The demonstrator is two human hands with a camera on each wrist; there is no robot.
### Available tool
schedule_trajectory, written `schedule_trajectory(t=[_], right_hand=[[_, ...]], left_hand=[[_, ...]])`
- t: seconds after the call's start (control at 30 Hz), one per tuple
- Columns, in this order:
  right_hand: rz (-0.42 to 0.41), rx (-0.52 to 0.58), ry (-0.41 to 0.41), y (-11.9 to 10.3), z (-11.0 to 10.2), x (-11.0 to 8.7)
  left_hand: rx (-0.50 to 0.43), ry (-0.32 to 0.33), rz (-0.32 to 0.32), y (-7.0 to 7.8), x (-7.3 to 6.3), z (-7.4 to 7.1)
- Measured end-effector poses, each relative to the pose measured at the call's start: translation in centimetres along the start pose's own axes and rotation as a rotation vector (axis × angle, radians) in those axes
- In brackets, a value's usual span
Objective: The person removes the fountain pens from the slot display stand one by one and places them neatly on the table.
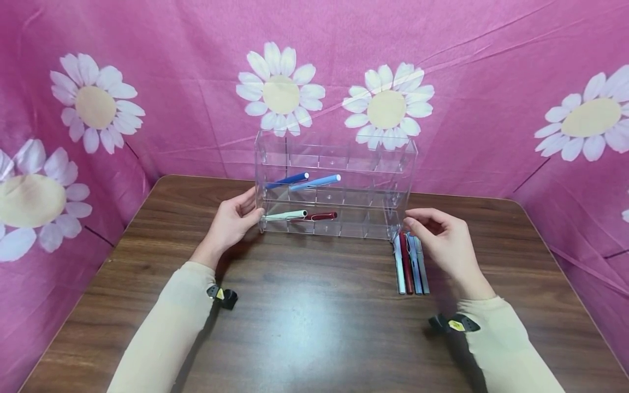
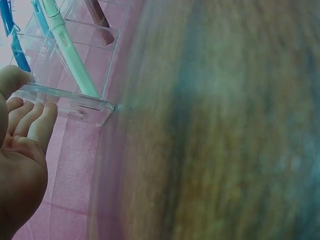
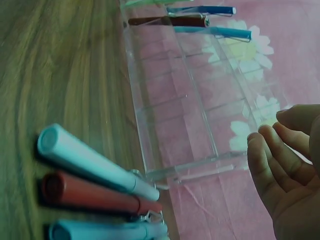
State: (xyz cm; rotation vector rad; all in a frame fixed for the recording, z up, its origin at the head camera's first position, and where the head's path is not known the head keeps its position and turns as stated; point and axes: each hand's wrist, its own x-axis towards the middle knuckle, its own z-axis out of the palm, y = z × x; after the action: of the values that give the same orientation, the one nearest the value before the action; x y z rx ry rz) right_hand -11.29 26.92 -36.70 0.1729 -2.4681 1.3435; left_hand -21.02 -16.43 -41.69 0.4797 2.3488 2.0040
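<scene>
A clear plastic pen rack (image 1: pixel 334 229) with tiers of compartments stands upright at the back of the table. My left hand (image 1: pixel 235 218) grips its left end wall, thumb on one side and fingers on the other in the left wrist view. A dark blue pen (image 1: pixel 287 180) and a light blue pen (image 1: pixel 315 182) lie in a middle tier. Below them sit a mint green pen (image 2: pixel 67 47) and a dark red pen (image 1: pixel 319 216). My right hand (image 1: pixel 444 237), fingers loosely bent and holding nothing, is beside the rack's right end; whether it touches is unclear.
Several capped pens lie side by side on the table by the rack's right front corner, among them a pale blue pen (image 3: pixel 95 162) and a red pen (image 1: pixel 406 265). Behind the brown wooden table (image 1: pixel 295 327) hangs a pink cloth (image 1: pixel 196 82) with daisies.
</scene>
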Motion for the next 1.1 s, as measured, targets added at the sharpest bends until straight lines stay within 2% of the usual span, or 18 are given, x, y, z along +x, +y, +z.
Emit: schedule_trajectory(t=[0.2,0.37,0.67,1.1], right_hand=[[-0.021,0.037,-0.013,-0.6,0.8,0.6],[-0.026,0.112,-0.064,-1.4,1.8,1.1],[-0.082,0.147,-0.100,-2.1,3.6,1.6],[-0.060,0.165,-0.164,-2.5,5.8,2.0]], left_hand=[[-0.001,-0.002,0.008,0.0,0.0,0.0],[0.001,0.006,-0.009,0.0,0.0,-0.1],[-0.006,0.006,-0.009,-0.1,-0.1,0.0],[0.019,0.000,-0.014,0.1,0.0,0.0]])
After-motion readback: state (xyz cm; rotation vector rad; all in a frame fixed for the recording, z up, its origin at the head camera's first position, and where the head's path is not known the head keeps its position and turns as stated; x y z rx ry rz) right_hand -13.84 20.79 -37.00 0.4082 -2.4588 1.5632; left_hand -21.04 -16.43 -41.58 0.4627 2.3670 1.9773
